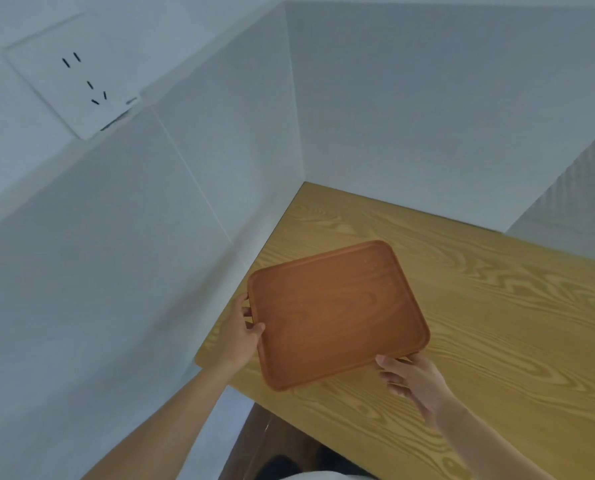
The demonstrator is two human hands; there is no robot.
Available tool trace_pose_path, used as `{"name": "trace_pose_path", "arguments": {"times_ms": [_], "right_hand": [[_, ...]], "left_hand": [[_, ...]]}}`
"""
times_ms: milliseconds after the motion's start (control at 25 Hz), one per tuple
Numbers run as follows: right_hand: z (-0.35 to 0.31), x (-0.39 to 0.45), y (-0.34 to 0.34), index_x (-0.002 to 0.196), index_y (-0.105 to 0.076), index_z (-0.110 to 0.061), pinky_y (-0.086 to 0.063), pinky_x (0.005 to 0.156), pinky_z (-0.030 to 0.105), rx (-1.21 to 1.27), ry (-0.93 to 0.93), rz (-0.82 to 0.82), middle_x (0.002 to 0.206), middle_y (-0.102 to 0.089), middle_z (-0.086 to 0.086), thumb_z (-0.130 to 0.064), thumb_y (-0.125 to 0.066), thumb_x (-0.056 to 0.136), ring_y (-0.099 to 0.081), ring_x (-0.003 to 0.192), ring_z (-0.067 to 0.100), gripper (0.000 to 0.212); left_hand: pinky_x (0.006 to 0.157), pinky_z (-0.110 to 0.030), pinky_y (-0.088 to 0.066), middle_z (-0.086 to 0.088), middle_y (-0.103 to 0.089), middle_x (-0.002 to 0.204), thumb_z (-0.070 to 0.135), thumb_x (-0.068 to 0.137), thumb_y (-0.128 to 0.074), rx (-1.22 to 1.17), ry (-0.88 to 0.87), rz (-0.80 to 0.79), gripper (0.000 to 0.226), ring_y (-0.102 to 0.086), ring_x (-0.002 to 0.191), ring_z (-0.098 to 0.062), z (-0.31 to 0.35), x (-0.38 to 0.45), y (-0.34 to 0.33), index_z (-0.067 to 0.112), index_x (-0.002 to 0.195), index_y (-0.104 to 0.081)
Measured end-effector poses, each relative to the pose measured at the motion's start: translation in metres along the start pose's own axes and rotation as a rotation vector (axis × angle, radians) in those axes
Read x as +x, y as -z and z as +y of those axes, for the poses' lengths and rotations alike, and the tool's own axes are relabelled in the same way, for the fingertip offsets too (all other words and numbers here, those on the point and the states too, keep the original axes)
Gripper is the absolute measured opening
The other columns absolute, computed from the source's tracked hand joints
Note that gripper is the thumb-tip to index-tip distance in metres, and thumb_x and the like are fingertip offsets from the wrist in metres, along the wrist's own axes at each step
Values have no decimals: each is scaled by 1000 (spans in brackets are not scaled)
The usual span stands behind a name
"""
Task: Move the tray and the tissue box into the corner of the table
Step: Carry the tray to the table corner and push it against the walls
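A reddish-brown wooden tray, rectangular with rounded corners and nothing in it, is over the left part of the light wooden table. My left hand grips its left rim, thumb on top. My right hand holds the near right corner from below, thumb on the rim. Whether the tray rests on the table or hovers just above it I cannot tell. The table's far corner meets two white walls beyond the tray. No tissue box is in view.
White walls close the table on the left and at the back. A white wall socket sits high on the left wall. The table's near edge runs diagonally below the tray, with dark floor and shoes beneath.
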State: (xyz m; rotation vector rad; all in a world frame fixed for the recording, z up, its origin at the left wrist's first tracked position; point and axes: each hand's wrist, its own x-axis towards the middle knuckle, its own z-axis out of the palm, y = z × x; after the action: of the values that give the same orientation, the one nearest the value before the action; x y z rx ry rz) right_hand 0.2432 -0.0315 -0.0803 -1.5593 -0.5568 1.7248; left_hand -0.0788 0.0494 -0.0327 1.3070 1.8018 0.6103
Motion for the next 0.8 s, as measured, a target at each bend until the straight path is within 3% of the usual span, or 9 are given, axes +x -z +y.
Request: {"name": "trace_pose_path", "arguments": {"times_ms": [120,280,480,640,800], "right_hand": [[-4,12,-3,112,-68,-12,-55,68,35,24,-27,58,90,-78,5,-21,-88,73,-72,79,23,45],[-6,24,-9,107,-68,-7,-50,57,33,59,-65,149,81,-76,5,-17,-86,76,-68,69,21,38],[-2,41,-27,97,-71,0,-45,62,37,98,-155,249,76,-74,9,-19,-84,78,-63,63,20,30],[-1,55,-53,91,-69,0,-44,51,31,189,-210,307,68,-73,7,-17,-82,80,-62,58,20,24],[-5,70,-76,93,-70,-2,-48,55,33,235,-251,369,73,-73,9,-18,-81,81,-64,64,22,23]], "left_hand": [[83,-41,-56,1,-58,113,3,93,-63,42,5,-46,67,-65,88,-14,6,28,-7,21,148,-31],[82,-40,-55,2,-60,111,4,92,-64,122,-16,-108,67,-65,87,-11,9,68,-18,23,148,-33],[66,-20,-44,1,-58,121,3,91,-63,234,-39,-196,66,-62,91,-14,7,124,-29,23,148,-35],[85,-30,-41,10,-54,117,0,92,-59,313,-114,-273,62,-58,113,-23,9,168,-33,27,144,-41],[92,-35,-46,9,-60,121,0,93,-55,393,-164,-312,56,-57,117,-21,11,202,-31,28,140,-44]]}}
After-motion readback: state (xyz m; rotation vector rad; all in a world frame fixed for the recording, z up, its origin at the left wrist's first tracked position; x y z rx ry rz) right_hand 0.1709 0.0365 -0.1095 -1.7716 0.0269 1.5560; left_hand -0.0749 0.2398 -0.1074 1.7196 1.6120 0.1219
